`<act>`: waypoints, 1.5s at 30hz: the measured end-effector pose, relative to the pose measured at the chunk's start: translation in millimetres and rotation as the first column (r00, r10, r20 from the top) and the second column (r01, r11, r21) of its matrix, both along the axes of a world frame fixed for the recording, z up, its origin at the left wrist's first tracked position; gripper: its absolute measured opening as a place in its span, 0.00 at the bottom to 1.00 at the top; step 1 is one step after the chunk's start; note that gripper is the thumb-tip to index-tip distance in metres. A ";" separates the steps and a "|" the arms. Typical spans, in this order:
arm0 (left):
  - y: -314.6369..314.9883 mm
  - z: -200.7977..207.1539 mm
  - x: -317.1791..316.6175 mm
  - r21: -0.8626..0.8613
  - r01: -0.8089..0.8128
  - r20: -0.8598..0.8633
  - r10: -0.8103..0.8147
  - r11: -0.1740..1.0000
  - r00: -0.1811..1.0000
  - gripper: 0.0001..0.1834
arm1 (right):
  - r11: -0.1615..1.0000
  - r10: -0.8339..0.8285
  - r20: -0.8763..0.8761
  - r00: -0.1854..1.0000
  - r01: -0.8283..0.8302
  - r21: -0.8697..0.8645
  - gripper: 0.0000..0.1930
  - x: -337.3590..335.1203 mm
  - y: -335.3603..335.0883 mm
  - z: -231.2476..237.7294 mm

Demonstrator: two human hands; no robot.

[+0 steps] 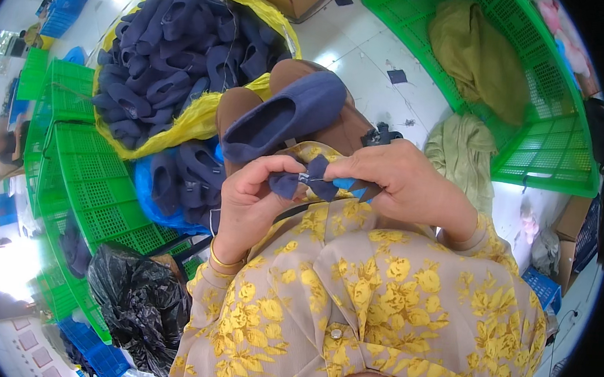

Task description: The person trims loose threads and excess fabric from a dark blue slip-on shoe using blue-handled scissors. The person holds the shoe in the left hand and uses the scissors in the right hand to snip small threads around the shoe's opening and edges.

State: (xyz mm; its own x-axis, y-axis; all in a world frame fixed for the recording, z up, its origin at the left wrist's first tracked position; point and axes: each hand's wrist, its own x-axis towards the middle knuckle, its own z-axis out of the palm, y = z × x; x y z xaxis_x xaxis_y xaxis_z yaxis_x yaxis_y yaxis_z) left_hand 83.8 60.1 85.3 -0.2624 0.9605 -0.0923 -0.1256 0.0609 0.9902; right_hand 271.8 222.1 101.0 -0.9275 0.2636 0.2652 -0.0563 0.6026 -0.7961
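Note:
A small navy fabric bow (323,187) is held between my two hands, above my lap. The fingers and thumb of my left hand (247,198) pinch its left end. My right hand (407,180) pinches its other side between thumb and finger. A bright blue piece (346,184) shows under the right hand; what it belongs to is hidden. Across my brown-trousered knees lies a navy slipper (287,115), its opening facing up. Just beyond my right hand sits a small dark clump (381,134), too unclear to name.
A yellow sack (287,33) full of navy slippers stands ahead to the left, with a blue bag (145,193) of more beside it. Green crates (102,171) line the left, near a black plastic bag (138,296). Another green crate (557,150) at right holds olive cloth (479,57).

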 end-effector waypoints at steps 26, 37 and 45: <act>4.6 -10.8 1.4 -0.055 0.038 0.290 -0.021 0.998 0.957 0.10 | 0.975 0.068 0.018 0.998 -0.062 -0.215 0.28 -6.7 2.1 -22.6; 3.9 -11.5 6.0 -0.120 0.003 0.342 0.038 0.993 0.939 0.09 | 0.933 0.097 0.073 0.993 -0.065 -0.354 0.27 -6.9 -2.7 -27.5; 3.1 -14.4 3.6 -0.100 0.023 0.375 0.016 0.995 0.927 0.10 | 0.942 0.114 0.080 0.990 -0.083 -0.324 0.30 -5.6 -0.2 -32.2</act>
State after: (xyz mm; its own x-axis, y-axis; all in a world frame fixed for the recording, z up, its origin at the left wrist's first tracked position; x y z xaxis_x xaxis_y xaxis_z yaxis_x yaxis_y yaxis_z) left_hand 87.5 63.1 70.9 -0.1866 0.9419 -0.2792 -0.4859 0.1585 0.8595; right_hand 266.2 221.9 68.8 -0.9700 0.2258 0.0906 -0.0163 0.3112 -0.9502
